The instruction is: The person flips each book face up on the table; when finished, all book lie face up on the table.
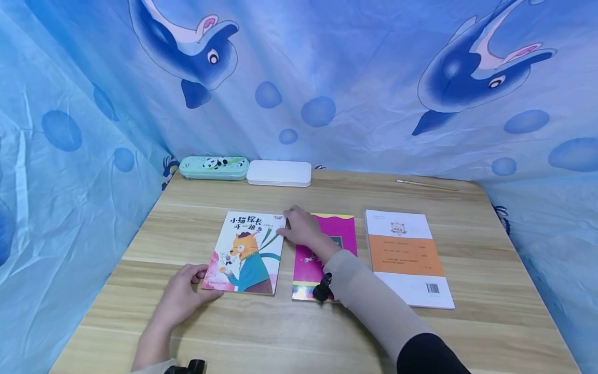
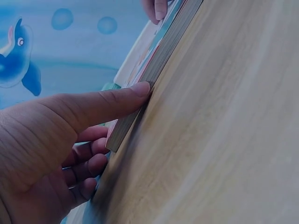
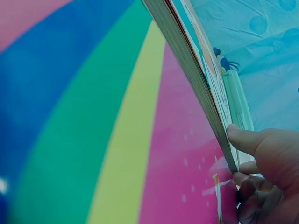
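Note:
A picture book [image 1: 249,254] with an orange cat in a teal coat on its cover lies at the left of the table. My left hand [image 1: 179,296] grips its lower left corner; in the left wrist view the thumb [image 2: 140,88] presses the page edge and the other fingers curl at the side. My right hand [image 1: 306,231] pinches the upper right corner, thumb near the cover, as the right wrist view shows. Under the right forearm lies a magenta book [image 1: 306,262], partly hidden by the hand and sleeve.
A white book with an orange band [image 1: 406,254] lies to the right. At the back edge stand a green panda pencil case [image 1: 214,168] and a white case [image 1: 279,173]. A pencil [image 1: 427,185] lies at the back right. A blue dolphin curtain [image 1: 364,78] surrounds the table.

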